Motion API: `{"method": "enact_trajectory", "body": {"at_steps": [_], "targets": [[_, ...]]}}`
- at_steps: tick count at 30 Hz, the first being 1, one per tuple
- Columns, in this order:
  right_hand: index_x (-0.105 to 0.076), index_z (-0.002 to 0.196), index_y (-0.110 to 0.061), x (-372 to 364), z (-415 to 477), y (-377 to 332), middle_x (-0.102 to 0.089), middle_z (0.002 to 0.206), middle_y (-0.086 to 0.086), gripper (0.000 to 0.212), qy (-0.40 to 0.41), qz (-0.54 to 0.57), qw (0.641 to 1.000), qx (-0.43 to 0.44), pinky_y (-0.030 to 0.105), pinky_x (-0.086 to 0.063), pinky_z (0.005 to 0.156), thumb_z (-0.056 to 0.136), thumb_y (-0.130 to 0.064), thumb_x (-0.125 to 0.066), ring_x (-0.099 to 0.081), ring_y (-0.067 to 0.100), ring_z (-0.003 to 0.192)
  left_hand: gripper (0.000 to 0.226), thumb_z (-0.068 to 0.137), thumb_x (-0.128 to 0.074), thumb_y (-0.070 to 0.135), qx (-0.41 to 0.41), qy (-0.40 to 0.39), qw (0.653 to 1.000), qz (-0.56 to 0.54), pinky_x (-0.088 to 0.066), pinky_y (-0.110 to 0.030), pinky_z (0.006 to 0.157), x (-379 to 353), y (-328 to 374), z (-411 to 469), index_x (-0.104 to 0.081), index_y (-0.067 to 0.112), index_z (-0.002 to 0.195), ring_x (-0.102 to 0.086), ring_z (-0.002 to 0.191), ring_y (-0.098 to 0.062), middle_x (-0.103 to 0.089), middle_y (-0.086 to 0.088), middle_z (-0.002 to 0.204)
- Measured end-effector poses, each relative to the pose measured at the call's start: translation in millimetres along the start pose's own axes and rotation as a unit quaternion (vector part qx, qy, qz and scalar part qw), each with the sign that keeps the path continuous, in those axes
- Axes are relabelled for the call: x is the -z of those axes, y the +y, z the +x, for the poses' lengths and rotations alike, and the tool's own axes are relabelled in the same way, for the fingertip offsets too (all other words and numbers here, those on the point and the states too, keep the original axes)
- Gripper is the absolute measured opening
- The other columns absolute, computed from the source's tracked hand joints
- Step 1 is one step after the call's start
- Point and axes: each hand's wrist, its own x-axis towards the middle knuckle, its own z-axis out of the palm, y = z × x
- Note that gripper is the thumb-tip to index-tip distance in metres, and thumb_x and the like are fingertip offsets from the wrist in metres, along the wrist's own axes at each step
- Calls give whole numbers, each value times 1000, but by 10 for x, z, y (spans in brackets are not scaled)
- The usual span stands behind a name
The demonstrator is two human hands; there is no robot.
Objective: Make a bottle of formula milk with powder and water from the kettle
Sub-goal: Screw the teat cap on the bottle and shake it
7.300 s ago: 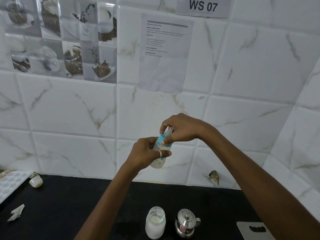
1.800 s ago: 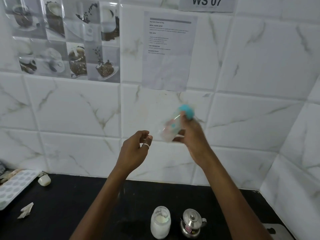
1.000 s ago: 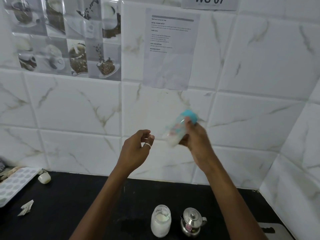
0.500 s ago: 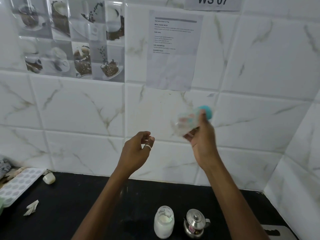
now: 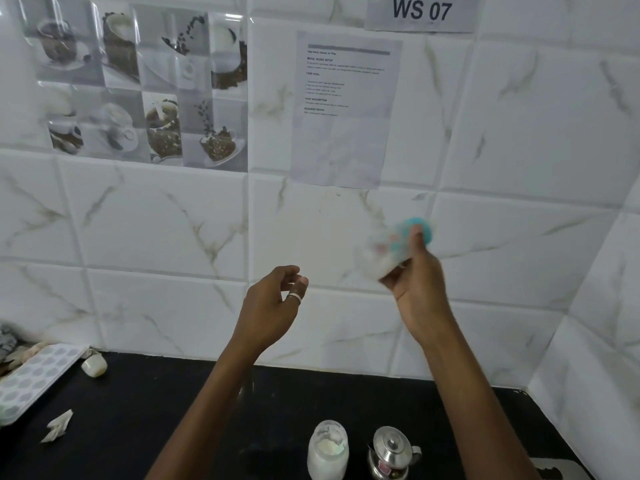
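Meanwhile, above the black bench [image 5: 138, 410] with kettle [image 5: 393, 452] and powder jar [image 5: 327, 448] at lower centre, the left hand [image 5: 270, 306] has let go and hangs loosely curled, empty, while the right hand [image 5: 415, 282] keeps its grip round the blurred teal-capped bottle [image 5: 391, 244] right of centre, apparently shaking it, so mixing looks nearly done.

Teal-capped bottle [image 5: 394, 245], black counter [image 5: 173, 410]

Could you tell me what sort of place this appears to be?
Probably a kitchen counter set up as a recording station: black worktop, marble-look wall tiles, a steel kettle, and a "WS 07" sign.
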Motion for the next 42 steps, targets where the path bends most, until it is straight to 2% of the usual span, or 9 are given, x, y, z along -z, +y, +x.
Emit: {"method": "enact_trajectory", "body": {"at_steps": [7, 11, 16, 21, 26, 30, 35, 40, 42], "targets": [[-61, 125, -29, -94, -126, 223, -73, 122, 6, 67, -60, -195, 979, -29, 39, -63, 85, 75, -73, -67, -74, 24, 107, 35, 96, -57, 45, -1, 10, 1000, 15, -37, -1, 74, -8, 1, 55, -61, 28, 126, -50, 96, 27, -61, 31, 99], [-65, 117, -18, -83, 14, 75, -80, 102, 3, 44, 39, 19, 999, 8, 36, -63, 75, 95, -55, -57, -76, 21, 99, 35, 96, -56, 46, 1, 13, 1000, 14, -40, -8, 77, 27, 10, 52, -61, 27, 126, -50, 98, 26, -62, 31, 98], [-62, 121, -28, -174, -140, 243, -75, 116, 5, 64, -74, -207, 975, -24, 37, -63, 81, 75, -73, -64, -75, 23, 104, 39, 96, -55, 45, -10, 16, 999, 48, -47, -20, 85, 56, 43, 77, -59, 24, 129, -58, 100, 11, -62, 27, 103], [-64, 118, -15, -12, 54, -13, -80, 101, 5, 45, 26, 72, 997, 16, 39, -63, 77, 94, -53, -57, -76, 20, 98, 42, 96, -55, 45, -22, 14, 997, 67, -51, -33, 94, 99, 33, 35, -57, 23, 132, -59, 112, -1, -65, 20, 115], [-65, 123, -21, -69, -80, 139, -78, 112, 4, 70, -56, -152, 986, -40, 38, -62, 79, 74, -70, -69, -75, 26, 104, 41, 96, -57, 44, -28, 12, 997, 66, -51, -32, 91, 77, 78, 60, -57, 22, 131, -60, 112, -3, -65, 18, 115], [-66, 120, -14, -58, 57, -21, -78, 114, 9, 52, 39, 53, 998, -23, 37, -63, 73, 91, -57, -61, -76, 22, 103, 41, 96, -56, 43, -30, 11, 997, 63, -50, -31, 92, 73, 112, 57, -57, 23, 131, -59, 112, -1, -66, 18, 115], [-65, 118, -23, -185, -97, 160, -79, 108, 2, 77, -67, -163, 983, -48, 40, -62, 80, 65, -79, -72, -76, 23, 101, 40, 97, -57, 41, -30, 12, 997, 64, -51, -30, 91, 72, 130, 71, -57, 21, 131, -60, 111, -4, -66, 15, 116], [-67, 117, -16, -139, 46, -9, -80, 105, 5, 47, 30, 95, 995, -11, 38, -63, 75, 92, -55, -60, -75, 22, 103, 40, 96, -56, 44, -26, 15, 997, 66, -51, -32, 92, 112, 122, 44, -57, 23, 131, -59, 112, -2, -66, 18, 116], [-65, 119, -18, -171, 12, 53, -80, 104, 3, 51, 18, 32, 999, -11, 40, -62, 78, 89, -58, -61, -76, 20, 100, 40, 96, -56, 44, -25, 17, 997, 68, -50, -31, 91, 119, 125, 52, -57, 23, 131, -60, 112, -2, -66, 18, 116]]}}
